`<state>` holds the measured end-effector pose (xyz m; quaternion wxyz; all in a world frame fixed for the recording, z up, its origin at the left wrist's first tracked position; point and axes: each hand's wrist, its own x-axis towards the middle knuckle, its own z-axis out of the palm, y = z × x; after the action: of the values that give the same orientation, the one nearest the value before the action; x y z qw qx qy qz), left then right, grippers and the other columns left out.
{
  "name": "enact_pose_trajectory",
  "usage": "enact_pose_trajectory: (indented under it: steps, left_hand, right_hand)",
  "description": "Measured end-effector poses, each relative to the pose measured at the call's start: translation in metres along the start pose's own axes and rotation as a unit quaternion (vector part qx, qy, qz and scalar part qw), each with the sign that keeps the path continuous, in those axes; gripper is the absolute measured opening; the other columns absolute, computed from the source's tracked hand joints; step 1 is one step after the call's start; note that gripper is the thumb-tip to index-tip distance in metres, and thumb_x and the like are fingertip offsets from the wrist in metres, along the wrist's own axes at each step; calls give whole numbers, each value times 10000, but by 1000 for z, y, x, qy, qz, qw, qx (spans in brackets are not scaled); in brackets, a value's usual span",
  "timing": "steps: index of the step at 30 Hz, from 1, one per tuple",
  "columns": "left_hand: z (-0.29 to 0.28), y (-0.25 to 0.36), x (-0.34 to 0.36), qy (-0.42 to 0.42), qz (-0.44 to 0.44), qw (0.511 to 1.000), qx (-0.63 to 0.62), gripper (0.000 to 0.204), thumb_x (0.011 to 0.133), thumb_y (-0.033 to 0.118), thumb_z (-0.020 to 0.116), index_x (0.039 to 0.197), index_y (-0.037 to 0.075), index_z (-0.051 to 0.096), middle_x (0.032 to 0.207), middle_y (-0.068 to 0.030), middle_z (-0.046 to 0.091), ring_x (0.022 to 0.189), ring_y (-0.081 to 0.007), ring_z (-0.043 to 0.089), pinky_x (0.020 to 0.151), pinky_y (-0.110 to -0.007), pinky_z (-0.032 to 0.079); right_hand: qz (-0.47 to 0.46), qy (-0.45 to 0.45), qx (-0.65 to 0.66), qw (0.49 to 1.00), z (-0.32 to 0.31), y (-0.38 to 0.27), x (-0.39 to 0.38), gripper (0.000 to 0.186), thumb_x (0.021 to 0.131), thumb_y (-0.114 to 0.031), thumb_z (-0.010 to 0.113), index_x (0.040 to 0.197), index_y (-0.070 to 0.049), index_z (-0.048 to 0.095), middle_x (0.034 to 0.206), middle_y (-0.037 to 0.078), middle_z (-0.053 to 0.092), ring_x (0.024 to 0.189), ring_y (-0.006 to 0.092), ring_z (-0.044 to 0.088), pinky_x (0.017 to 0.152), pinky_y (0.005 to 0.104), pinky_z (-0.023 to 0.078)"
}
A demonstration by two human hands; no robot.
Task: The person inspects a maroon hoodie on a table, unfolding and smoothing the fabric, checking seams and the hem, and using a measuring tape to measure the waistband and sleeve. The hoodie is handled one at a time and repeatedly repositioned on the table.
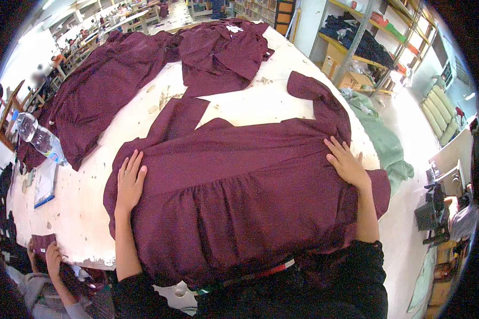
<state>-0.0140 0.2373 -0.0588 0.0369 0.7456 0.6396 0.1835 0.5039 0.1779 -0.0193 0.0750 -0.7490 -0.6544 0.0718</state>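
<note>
The pale, stained table [90,223] spreads out widest before me, and across its near side lies the maroon garment [245,191] I have my hands on, directly in front of my body, its gathers hanging in folds toward me over the near edge. One sleeve reaches away at the upper left; the other curls round at the upper right. Beyond it, a long maroon heap [106,85] fills the table's left side and a crumpled maroon pile [223,53] takes up the far end, so the bare surface between is hemmed in by cloth. Past the right edge stand metal shelves [353,42] loaded with dark fabric and boxes, and green cloth [386,141] hangs beside the table. At my lower left a co-worker holds a small maroon piece [43,242] at the table's edge. Near the left edge are a clear bottle [40,138], leaning in my view beside the heap, and a blue-edged clipboard [46,181]. My left hand [130,178] lies flat near the garment's left end, fingers pointing away, thumb inward; my right hand [347,164] presses near the right end, fingers spread, angled inward. Both forearms reach forward, wide apart, palms down, pinching nothing.
</note>
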Motion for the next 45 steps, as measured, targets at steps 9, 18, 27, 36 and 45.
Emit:
enact_pose_trajectory:
  steps: [9,18,27,36,45]
  left_hand:
    - [-48,-2,48,-14,23,997,73,183,799,233,604,897,81,629,987,-93,577,1002,-286,503,889,-454,350]
    - [-96,17,-62,210,128,966,-83,131,706,-54,610,804,-2,540,872,-110,555,842,-271,544,774,-349,432]
    - [-45,21,-148,113,39,983,-139,207,657,-68,622,841,10,567,938,-118,582,909,-279,574,811,-344,443]
    - [-69,28,-132,127,49,986,-91,126,798,1,543,921,-9,571,942,-140,591,897,-282,579,808,-324,436]
    - [-170,63,-51,357,131,911,-160,157,882,114,495,935,-9,577,920,-89,585,905,-188,543,841,-264,379]
  right_hand:
    - [-371,48,130,918,-2,-68,128,213,832,-213,548,955,-51,612,999,151,593,935,312,567,842,382,431]
    - [-341,269,113,894,-38,-47,-8,149,738,-5,594,882,-18,556,895,121,561,889,291,550,808,345,430]
    - [-220,56,232,946,19,-18,-102,164,753,-116,652,910,-74,625,978,83,563,993,282,520,861,375,414]
    - [-282,37,64,957,6,-40,-95,120,765,-130,620,862,-63,598,866,84,526,917,279,507,823,377,378]
    - [-153,484,346,789,-111,-78,-74,136,897,-111,503,955,-13,577,900,63,611,868,158,556,809,281,422]
